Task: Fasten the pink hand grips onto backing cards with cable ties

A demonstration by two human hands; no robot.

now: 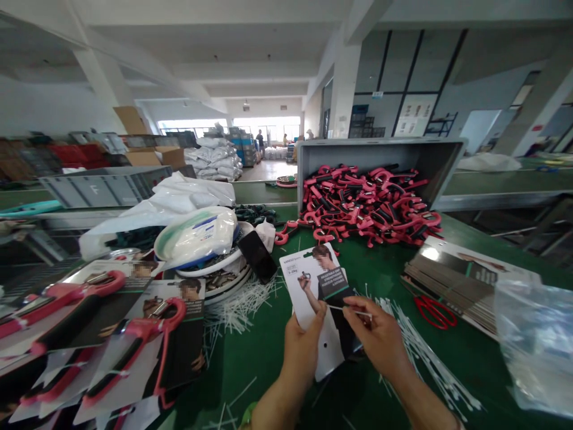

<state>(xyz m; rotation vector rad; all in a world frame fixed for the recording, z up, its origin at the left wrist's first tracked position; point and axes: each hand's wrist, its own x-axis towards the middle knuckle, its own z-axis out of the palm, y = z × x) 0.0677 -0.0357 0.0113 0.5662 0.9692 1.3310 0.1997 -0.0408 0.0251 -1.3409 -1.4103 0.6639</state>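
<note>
In front of me, my left hand [303, 341] is closed on the lower left side of a printed backing card [299, 288], which tilts upward. My right hand [378, 335] pinches a thin white zip tie [335, 307] that lies across the card's face. No hand grip is visible on this card. Loose white zip ties [432, 358] lie fanned out just right of my right hand. To the left, pink and black hand grips [134, 340] are fastened to similar cards in an overlapping pile.
A tipped grey crate [380, 143] spills many pink hand grips [364, 203] onto the green table. Red scissors [434, 312], a stack of cards [465, 283] and a clear plastic bag [537, 346] lie right. A black phone [257, 255] rests against stacked basins [197, 239]; cut tie ends [237, 307] lie scattered.
</note>
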